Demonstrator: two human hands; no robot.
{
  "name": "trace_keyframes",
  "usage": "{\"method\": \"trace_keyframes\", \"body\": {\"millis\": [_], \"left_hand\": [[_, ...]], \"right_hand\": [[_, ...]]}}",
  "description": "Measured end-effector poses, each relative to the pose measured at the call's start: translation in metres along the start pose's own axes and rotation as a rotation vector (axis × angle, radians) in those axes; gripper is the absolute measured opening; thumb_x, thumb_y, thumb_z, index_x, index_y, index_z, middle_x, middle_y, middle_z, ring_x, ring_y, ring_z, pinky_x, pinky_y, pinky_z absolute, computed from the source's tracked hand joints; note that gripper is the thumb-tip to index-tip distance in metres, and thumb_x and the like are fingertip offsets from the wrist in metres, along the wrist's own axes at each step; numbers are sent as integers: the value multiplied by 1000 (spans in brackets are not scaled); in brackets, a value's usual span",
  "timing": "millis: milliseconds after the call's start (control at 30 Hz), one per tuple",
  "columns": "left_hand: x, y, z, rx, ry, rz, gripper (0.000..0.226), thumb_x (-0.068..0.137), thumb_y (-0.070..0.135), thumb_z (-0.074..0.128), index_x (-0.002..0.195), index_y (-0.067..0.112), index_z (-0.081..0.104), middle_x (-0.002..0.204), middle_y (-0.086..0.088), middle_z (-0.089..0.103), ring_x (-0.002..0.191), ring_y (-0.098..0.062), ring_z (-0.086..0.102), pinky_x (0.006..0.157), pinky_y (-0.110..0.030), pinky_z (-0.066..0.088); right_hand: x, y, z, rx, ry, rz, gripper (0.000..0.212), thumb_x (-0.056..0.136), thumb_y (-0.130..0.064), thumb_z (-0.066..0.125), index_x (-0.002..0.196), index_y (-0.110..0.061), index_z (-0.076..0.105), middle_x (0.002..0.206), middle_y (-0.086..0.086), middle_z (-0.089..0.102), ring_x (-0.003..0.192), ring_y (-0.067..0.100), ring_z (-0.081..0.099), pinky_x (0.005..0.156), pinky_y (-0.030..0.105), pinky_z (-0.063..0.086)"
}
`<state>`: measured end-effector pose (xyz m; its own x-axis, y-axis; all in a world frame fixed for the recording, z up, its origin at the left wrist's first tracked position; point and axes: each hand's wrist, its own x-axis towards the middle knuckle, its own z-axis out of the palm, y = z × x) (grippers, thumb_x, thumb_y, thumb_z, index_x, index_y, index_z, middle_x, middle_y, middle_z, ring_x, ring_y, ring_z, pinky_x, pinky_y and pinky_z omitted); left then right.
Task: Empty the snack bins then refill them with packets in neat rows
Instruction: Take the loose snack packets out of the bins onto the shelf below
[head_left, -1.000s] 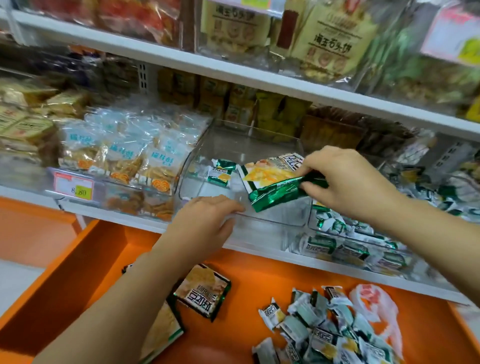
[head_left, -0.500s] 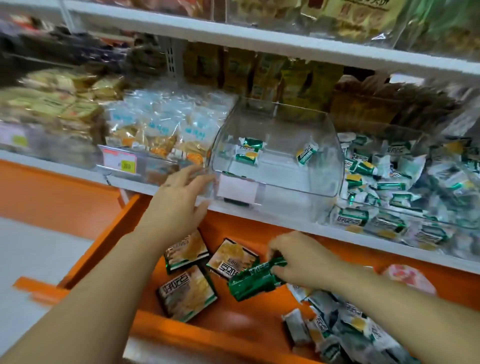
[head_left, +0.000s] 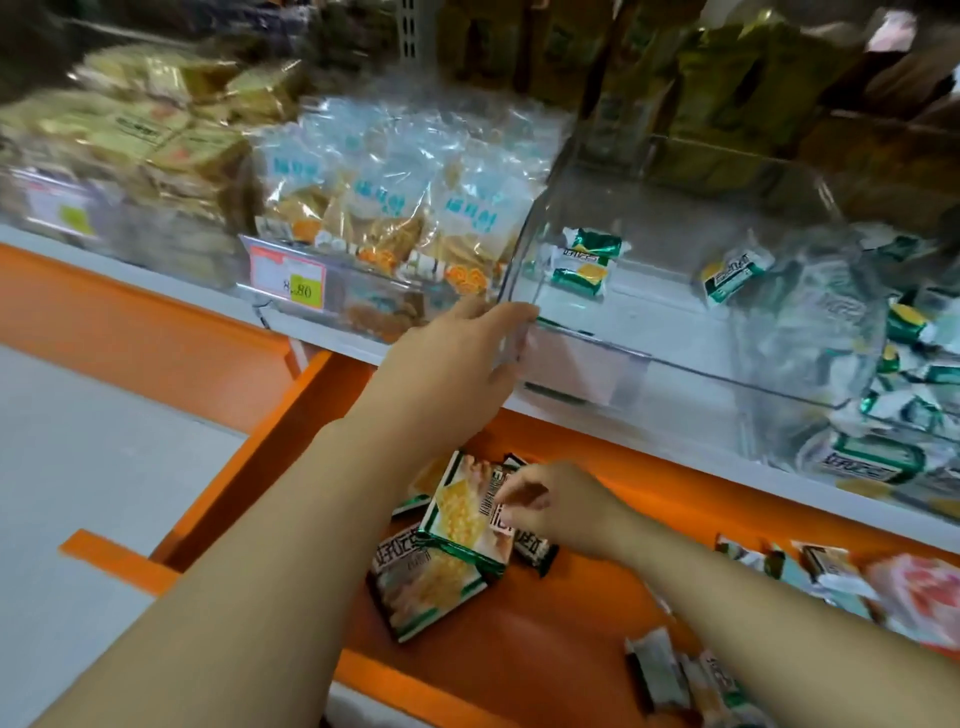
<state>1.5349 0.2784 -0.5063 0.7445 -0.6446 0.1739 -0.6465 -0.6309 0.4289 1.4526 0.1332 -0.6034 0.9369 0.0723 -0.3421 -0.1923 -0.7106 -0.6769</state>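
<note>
Nearest the viewer, the orange sheet-metal tray (head_left: 519, 649) below the shelf holds loose packets. One flat green-bordered cracker packet (head_left: 426, 592) lies at its left, and a heap of small white-and-green sachets (head_left: 670, 670) lies at its right. The right hand (head_left: 561, 512) is low in this tray, with thumb and fingertips pinching a green-edged foil snack packet (head_left: 462, 512) by its right side. The packet is tipped up on its lower edge, its long axis running away from the viewer and its printed face outward.

Farther off and higher, the left hand (head_left: 457, 364) has nearly straight fingers against the front left corner of the clear rigid plastic bin (head_left: 727, 371). It seems to steady the bin rather than clasp it. The bin stands on the white shelf (head_left: 649, 431) and is almost bare, with a few small green-and-white sachets (head_left: 584, 260) lying loose on its floor.

The bin's mouth lies above and beyond the right hand, a little to its right. The left hand is the nearer one and already touches the bin. Any lift into the bin would likely have to rise over the front wall.

Beyond, to the left, is a bin of clear biscuit bags with blue print (head_left: 395, 208).
</note>
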Motion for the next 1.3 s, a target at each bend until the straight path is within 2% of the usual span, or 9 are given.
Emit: {"method": "trace_keyframes", "body": {"millis": [100,333,533,667,800,967,1033,1167,1300], "left_hand": [[1,4,-3,8,65,-17,40,96,29,45,137,31,47,128,2,53,105,-22,59,83,-42,52],[1,15,-4,1,103,-42,32,96,28,49,127,28,57,121,2,58,104,-19,61,86,-40,50],[7,16,-6,-17,79,-74,33,95,31,47,127,34,55,123,10,56,105,-11,59,87,-33,48],[14,14,-6,-39,84,-85,33,95,31,48,128,33,55,121,11,57,105,-12,59,88,-34,49],[18,11,-4,-44,99,-84,34,94,30,50,127,32,57,111,9,58,100,-13,59,85,-37,51],[21,10,-3,-43,96,-85,34,95,29,49,128,33,55,109,8,57,98,-13,58,85,-37,51],[21,9,-2,-47,95,-81,34,95,29,50,129,33,55,109,8,57,97,-13,58,85,-38,52],[20,9,-1,-55,107,-79,36,94,28,51,129,35,53,106,8,56,95,-13,59,82,-38,53],[21,10,-1,-62,124,-66,37,94,27,51,130,36,52,104,10,56,92,-11,59,81,-37,53]], "right_hand": [[-46,-36,-55,-5,-81,-86,18,87,-28,67,105,-27,67,94,-21,64,86,-6,60,79,10,46],[-56,-67,-165,251,268,-140,11,86,-15,66,95,-22,67,99,15,67,91,23,66,73,30,60],[15,-38,-164,262,-112,203,40,90,-35,63,128,-36,50,132,-10,45,130,12,37,86,50,54],[36,-47,-163,242,-204,238,50,92,-26,61,137,-34,43,140,-3,39,132,19,34,67,31,49],[46,-49,-163,279,-230,239,48,90,-14,58,136,-27,48,126,-2,43,88,9,46,58,21,45],[45,-51,-169,336,-263,236,46,87,-12,64,128,-29,52,124,-2,44,71,7,39,41,13,41],[45,-51,-170,329,-285,221,51,82,-14,68,127,-31,52,115,-3,46,73,8,39,45,17,45],[40,-43,-172,365,-327,187,64,73,-36,74,132,-35,49,132,-5,43,122,17,38,92,40,45],[32,-46,-177,330,-364,139,63,73,-32,73,130,-39,47,119,-8,49,102,8,50,66,25,50]]}}
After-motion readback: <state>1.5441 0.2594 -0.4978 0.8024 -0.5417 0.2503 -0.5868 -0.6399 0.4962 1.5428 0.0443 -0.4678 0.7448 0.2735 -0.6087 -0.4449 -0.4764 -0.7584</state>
